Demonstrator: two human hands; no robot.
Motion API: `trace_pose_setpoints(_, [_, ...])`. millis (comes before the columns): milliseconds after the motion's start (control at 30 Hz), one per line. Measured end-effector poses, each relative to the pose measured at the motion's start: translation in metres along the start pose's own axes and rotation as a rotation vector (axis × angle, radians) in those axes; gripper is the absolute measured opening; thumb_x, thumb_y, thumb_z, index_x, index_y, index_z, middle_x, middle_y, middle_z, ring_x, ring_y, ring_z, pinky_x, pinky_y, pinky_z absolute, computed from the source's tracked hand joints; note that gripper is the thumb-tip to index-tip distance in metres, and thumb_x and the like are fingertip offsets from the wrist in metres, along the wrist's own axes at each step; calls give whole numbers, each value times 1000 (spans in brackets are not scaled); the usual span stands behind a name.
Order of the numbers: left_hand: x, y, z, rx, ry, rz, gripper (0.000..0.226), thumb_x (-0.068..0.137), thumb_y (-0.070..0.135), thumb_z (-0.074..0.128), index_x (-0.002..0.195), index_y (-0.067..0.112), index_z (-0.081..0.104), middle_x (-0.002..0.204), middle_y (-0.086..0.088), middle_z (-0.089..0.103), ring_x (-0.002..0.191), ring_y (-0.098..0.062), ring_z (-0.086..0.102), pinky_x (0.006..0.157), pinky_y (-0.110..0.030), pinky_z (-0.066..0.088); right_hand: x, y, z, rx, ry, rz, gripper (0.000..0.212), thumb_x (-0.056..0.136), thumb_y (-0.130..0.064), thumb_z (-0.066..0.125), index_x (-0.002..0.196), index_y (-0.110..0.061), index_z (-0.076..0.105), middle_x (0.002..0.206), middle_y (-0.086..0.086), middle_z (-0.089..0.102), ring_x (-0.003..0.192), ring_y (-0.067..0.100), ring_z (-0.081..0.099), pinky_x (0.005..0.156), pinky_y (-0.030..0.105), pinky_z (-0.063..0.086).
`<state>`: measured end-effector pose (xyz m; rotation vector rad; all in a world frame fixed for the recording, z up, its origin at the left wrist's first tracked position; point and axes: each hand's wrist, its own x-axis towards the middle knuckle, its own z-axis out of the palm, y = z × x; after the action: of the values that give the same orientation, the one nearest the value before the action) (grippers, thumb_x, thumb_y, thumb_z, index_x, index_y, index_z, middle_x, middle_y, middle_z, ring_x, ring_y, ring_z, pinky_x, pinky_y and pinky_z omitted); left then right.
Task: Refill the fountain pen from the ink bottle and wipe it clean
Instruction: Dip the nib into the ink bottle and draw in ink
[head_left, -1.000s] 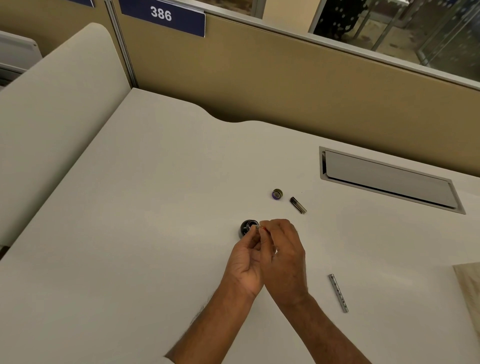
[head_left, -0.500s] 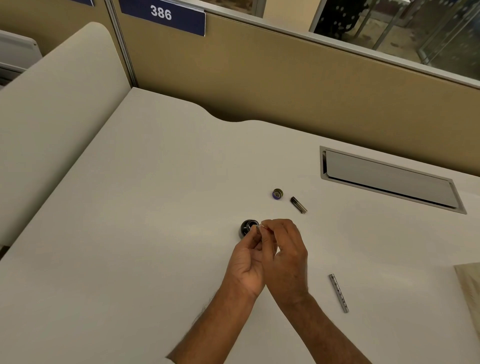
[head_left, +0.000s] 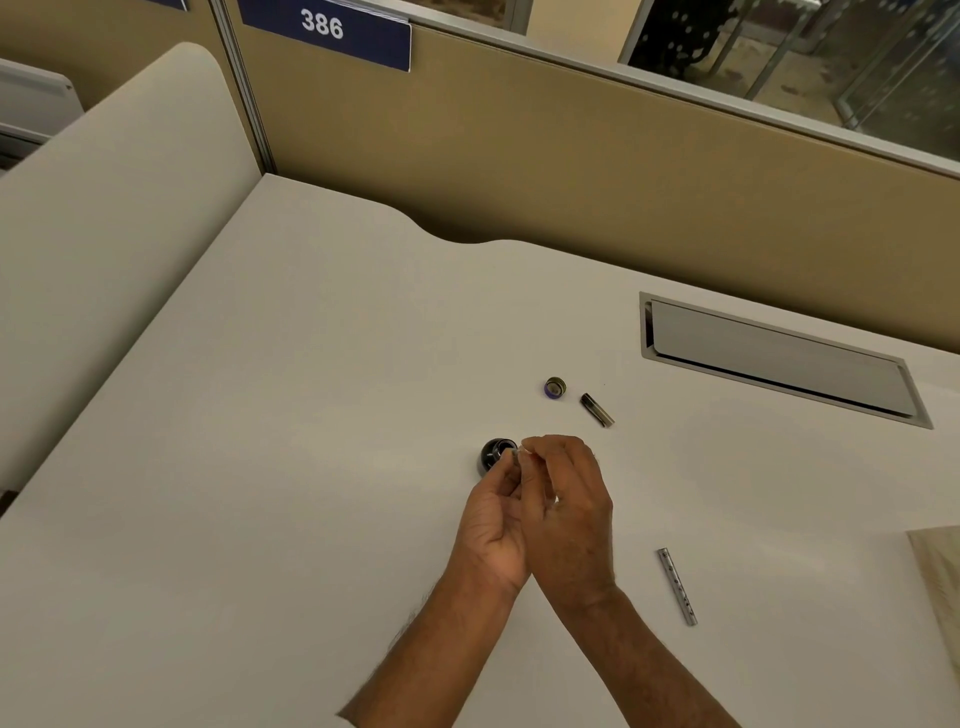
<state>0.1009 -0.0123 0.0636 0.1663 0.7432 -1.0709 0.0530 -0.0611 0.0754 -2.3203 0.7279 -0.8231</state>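
Pinching a small pale pen part (head_left: 519, 453) between the curled fingertips of both hands, left hand (head_left: 491, 525) and right hand (head_left: 569, 514) touching. Holding it at the right rim of the open ink bottle (head_left: 492, 457), mid-bench (head_left: 311, 415). Lying farther right: bottle cap (head_left: 555, 387), dark pen section (head_left: 596, 410). Lying nearer right: silver barrel (head_left: 677, 586). Showing at the right edge: cloth (head_left: 940, 587).

Head view, steeply down over desk (head_left: 260, 467)

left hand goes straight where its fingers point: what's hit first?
Likely the ink bottle, just beyond the fingers of the left hand, which pinch a small pen part. Height unclear; it might pass over.
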Motion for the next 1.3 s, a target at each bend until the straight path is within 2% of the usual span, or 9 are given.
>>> trace_pose_setpoints(133, [1, -1, -1, -7, -2, -9, 35, 96, 18, 64, 125, -1, 65, 105, -16, 70, 103, -25, 66, 86, -41, 58, 0, 1, -1, -16, 6, 17, 15, 93, -14, 62, 101, -7, 72, 97, 2, 69, 92, 16, 64, 79, 25, 54])
trace_pose_setpoints(400, [4, 0, -2, -4, 16, 16, 38, 93, 17, 65, 126, -1, 64, 109, -15, 69, 106, -25, 66, 85, -39, 60, 1, 3, 0, -29, 2, 0, 15, 93, -9, 60, 100, -6, 72, 96, 3, 69, 90, 15, 63, 81, 23, 53])
trace_pose_setpoints(567, [5, 0, -3, -3, -3, 24, 33, 93, 17, 65, 121, 0, 67, 106, -16, 71, 101, -26, 69, 78, -38, 64, 1, 3, 1, -31, -7, 1, 15, 93, -7, 59, 101, -6, 72, 97, 4, 68, 91, 16, 63, 80, 25, 53])
trace_pose_setpoints(700, [6, 1, -4, 3, -17, 12, 28, 95, 19, 63, 116, 1, 69, 101, -16, 74, 86, -28, 76, 71, -37, 65, 2, 3, 2, -47, -3, -2, 15, 94, -6, 60, 102, -6, 72, 97, 3, 68, 90, 15, 62, 80, 24, 54])
trace_pose_setpoints(1000, [5, 1, -1, 8, -2, 13, 37, 95, 19, 62, 126, -1, 65, 102, -18, 74, 94, -29, 73, 77, -39, 64, 2, 2, 3, -43, -3, -5, 17, 93, -7, 58, 102, -6, 72, 98, 3, 68, 92, 16, 63, 80, 26, 55])
trace_pose_setpoints(1133, [2, 0, 0, -18, -6, -2, 33, 97, 19, 62, 123, 0, 67, 99, -17, 74, 86, -29, 76, 79, -40, 63, 2, 0, 1, -40, -4, 1, 15, 93, -10, 60, 102, -7, 72, 98, 2, 68, 92, 14, 62, 78, 24, 54])
trace_pose_setpoints(1300, [1, 0, 1, -5, 8, 8, 33, 96, 18, 62, 123, -1, 67, 100, -17, 74, 97, -27, 70, 82, -41, 61, 1, 0, 2, -46, 12, 9, 14, 92, -10, 62, 100, -7, 73, 96, 3, 68, 90, 14, 62, 78, 22, 53])
